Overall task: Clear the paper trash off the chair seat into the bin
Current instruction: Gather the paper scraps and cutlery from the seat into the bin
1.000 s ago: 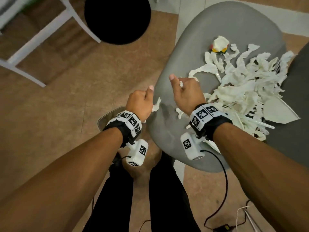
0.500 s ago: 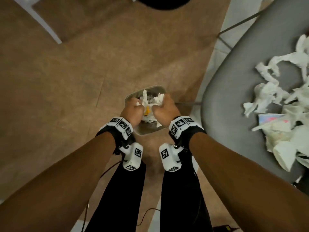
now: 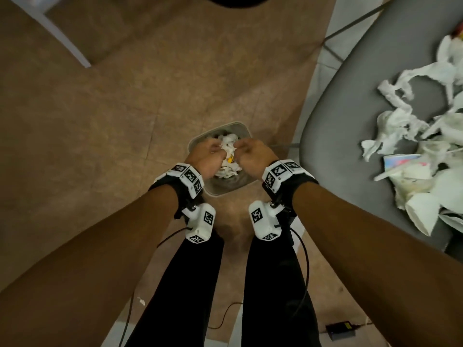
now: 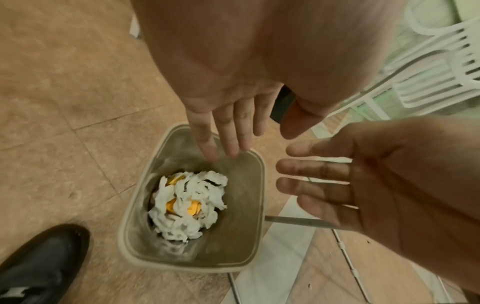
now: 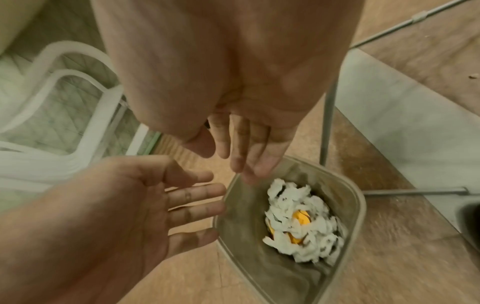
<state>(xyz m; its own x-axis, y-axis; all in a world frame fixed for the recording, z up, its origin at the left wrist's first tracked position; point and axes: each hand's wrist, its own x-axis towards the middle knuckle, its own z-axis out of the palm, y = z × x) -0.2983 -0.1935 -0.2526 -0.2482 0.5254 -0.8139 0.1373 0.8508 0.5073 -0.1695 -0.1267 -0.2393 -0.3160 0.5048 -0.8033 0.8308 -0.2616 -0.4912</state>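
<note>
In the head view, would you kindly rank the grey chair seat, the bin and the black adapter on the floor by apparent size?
1. Grey chair seat, partly cropped.
2. Bin, partly behind hands.
3. Black adapter.

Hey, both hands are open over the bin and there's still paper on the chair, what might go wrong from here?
1. The bin is small and the wad of paper already fills much of its floor; the big paper pile on the chair seat may overflow it.
2. Loose shreds could slip from the left hand or right hand onto the floor.
</note>
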